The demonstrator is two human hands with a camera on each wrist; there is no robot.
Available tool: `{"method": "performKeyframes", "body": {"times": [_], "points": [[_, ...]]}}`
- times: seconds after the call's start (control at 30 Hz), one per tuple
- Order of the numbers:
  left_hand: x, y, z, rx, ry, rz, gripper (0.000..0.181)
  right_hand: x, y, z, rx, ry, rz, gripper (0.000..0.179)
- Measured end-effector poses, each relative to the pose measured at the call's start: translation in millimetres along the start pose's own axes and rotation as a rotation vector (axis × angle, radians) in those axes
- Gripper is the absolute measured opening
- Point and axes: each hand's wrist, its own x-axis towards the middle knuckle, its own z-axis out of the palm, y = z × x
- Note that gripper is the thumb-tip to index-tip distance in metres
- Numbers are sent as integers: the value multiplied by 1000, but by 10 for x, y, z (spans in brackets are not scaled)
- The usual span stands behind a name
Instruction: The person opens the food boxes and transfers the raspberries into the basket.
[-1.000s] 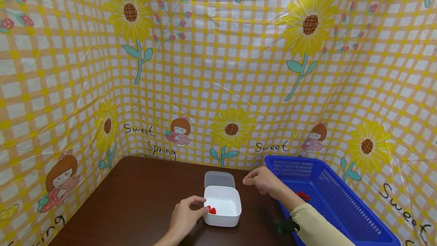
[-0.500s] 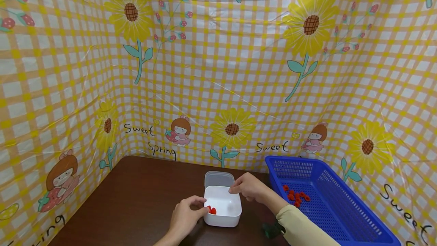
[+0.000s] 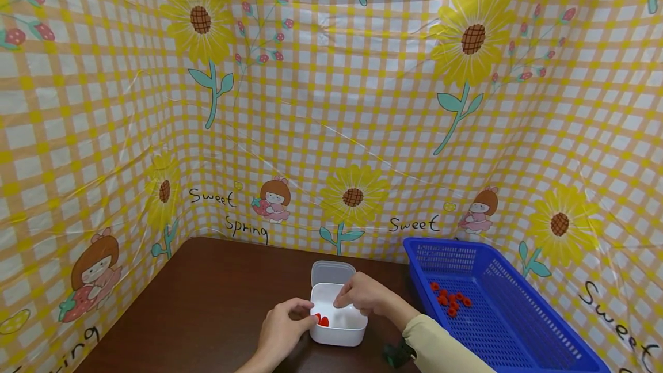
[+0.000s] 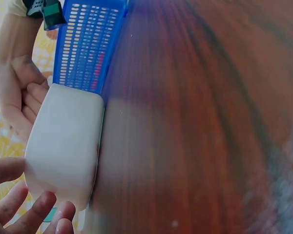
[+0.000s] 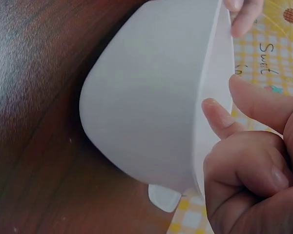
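Note:
A square white plastic container (image 3: 338, 335) stands on the dark table with a couple of small red pieces (image 3: 324, 321) inside by its left wall. At its left rim my left hand (image 3: 282, 324) holds the container, thumb over the edge and fingers along the side; in the left wrist view its fingertips (image 4: 46, 197) meet the white wall. Over the container's opening is my right hand (image 3: 365, 295). The right wrist view shows its thumb and index finger apart, nothing visible between them, and the other fingers (image 5: 254, 165) folded.
On the right stands a blue perforated basket (image 3: 510, 309) with several small red hollow-looking pieces (image 3: 452, 299) near its left side. A translucent lid (image 3: 333, 272) lies behind the container. A checked, flower-printed cloth (image 3: 331, 108) hangs around the table (image 3: 217, 298).
My right hand has moved left and down from beside the basket to over the container. The red pieces in the basket have come into fuller view. My left hand has stayed in place.

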Motion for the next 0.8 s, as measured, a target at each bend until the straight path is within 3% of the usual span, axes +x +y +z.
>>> {"method": "performKeyframes", "body": {"times": [0.17,0.43,0.67,0.8], "points": [[-4,2,2,3,2,5,23,35,11,86,13,-38,9,8],[-9,14,2,33,18,33,24,62,-19,213,-87,-57,20,7],[-5,5,8,25,12,23,23,75,-32,311,-276,-34,36,17],[7,-1,11,31,13,15,22,68,-21,364,-414,-16,-13,27]]}}
